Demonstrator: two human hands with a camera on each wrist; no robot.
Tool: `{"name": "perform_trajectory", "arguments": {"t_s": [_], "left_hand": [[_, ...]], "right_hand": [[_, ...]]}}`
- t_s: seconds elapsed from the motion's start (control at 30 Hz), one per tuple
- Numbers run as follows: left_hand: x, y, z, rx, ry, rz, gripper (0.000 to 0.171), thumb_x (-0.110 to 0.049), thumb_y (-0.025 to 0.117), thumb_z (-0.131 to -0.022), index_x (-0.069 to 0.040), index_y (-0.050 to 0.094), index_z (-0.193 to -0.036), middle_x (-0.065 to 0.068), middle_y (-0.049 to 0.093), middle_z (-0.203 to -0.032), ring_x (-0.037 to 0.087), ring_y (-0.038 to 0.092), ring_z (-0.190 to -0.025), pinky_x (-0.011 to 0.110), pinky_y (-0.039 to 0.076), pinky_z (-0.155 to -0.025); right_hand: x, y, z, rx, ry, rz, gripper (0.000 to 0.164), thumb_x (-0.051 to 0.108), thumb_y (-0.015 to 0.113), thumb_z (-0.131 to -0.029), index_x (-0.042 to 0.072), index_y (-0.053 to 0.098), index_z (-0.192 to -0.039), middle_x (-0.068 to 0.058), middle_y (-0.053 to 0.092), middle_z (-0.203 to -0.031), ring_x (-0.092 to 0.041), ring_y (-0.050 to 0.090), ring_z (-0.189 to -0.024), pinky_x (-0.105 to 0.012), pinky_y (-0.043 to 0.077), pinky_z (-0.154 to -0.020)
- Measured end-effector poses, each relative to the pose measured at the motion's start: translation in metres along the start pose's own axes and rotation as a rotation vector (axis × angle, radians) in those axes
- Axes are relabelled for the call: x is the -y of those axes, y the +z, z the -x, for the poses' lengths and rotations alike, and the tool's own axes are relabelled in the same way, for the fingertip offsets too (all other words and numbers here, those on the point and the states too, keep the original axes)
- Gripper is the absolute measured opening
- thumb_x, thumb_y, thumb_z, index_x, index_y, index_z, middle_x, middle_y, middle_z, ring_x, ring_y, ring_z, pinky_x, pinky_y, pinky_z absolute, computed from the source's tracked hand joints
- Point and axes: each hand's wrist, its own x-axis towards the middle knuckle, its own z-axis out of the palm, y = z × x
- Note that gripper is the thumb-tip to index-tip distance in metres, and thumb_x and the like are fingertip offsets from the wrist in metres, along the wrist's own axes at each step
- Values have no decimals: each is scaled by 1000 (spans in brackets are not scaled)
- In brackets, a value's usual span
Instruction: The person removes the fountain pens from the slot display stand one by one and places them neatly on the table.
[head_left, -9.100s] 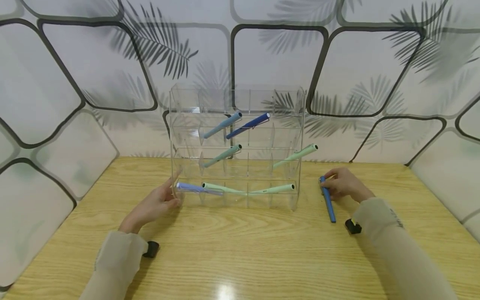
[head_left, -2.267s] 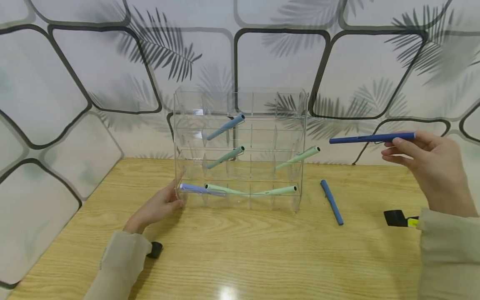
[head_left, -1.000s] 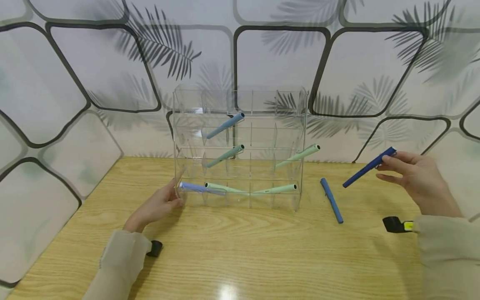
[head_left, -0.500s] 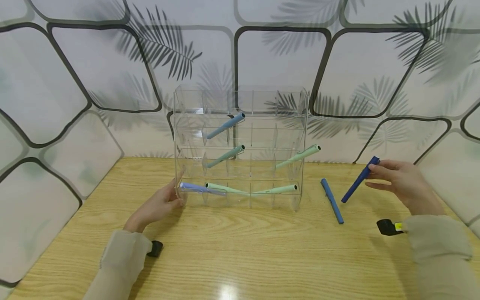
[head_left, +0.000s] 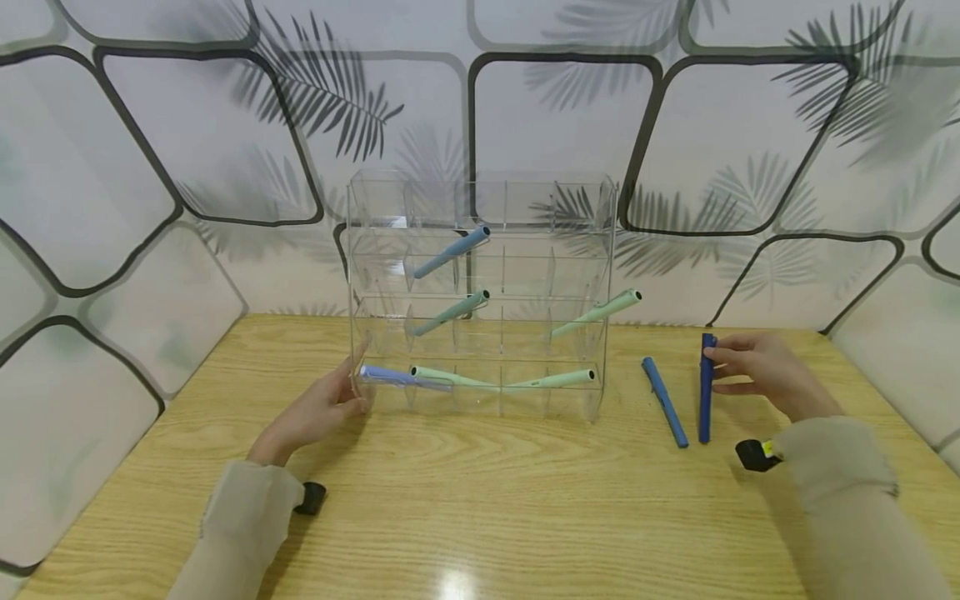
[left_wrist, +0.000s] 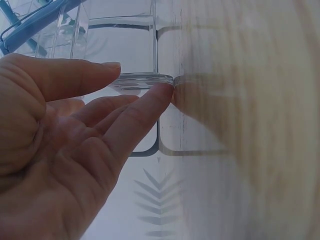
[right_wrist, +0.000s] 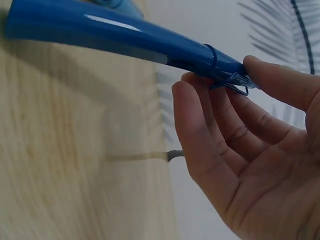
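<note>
In the head view, my right hand (head_left: 765, 375) pinches a dark blue pen (head_left: 706, 400) near its clip end, between thumb and fingertips. This pen points toward me, close over the table; the right wrist view shows its glossy barrel (right_wrist: 115, 32) slanting away from the fingers. Beside it on the table lies a lighter blue pen (head_left: 664, 403). My left hand (head_left: 318, 412) rests against the lower left side of a clear acrylic pen rack (head_left: 525, 333). In the left wrist view, its straight fingers (left_wrist: 135, 117) touch the side panel's outer face, with the thumb by the front edge.
Rack slots hold a steel-blue pen (head_left: 452, 252), a grey-green pen (head_left: 452, 313), and a light green pen (head_left: 597, 312) sticking out right. Along the bottom row lie a lavender pen (head_left: 386, 375) and two more light green pens. A patterned wall backs the wooden table (head_left: 480, 500).
The dark blue pen, earlier in the rack's second row, was taken out and held up at the right. My right hand then lowered it beside the lighter blue pen, which it had laid down.
</note>
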Motion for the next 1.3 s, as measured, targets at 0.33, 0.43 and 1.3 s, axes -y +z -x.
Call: {"name": "perform_trajectory", "arguments": {"t_s": [0.33, 0.43, 1.3], "left_hand": [[-1, 0, -1, -4, -22, -9, 86, 11, 51, -99, -7, -3, -163, 15, 59, -90, 24, 58, -85, 33, 50, -74], [-1, 0, -1, -1, -40, -14, 85, 10, 50, -100, -9, -3, -163, 16, 60, -91, 26, 60, -88, 36, 50, -77], [-1, -2, -1, 5, -55, 8, 86, 10, 49, -100, -12, -4, -164, 17, 61, -92, 27, 57, -84, 34, 49, -72]], "right_hand": [[-4, 17, -16, 45, 58, 143, 55, 18, 57, -105, -22, 41, -139, -6, 65, -104, -14, 64, -86, -36, 59, -76], [-3, 21, -21, 49, 60, 166, 51, 16, 59, -104, -21, 46, -135, -4, 67, -97, -14, 64, -83, -36, 59, -74], [29, 8, -5, -9, -47, 119, 50, 21, 57, -105, -17, 46, -135, 1, 66, -100, -12, 67, -86, -38, 59, -78]]}}
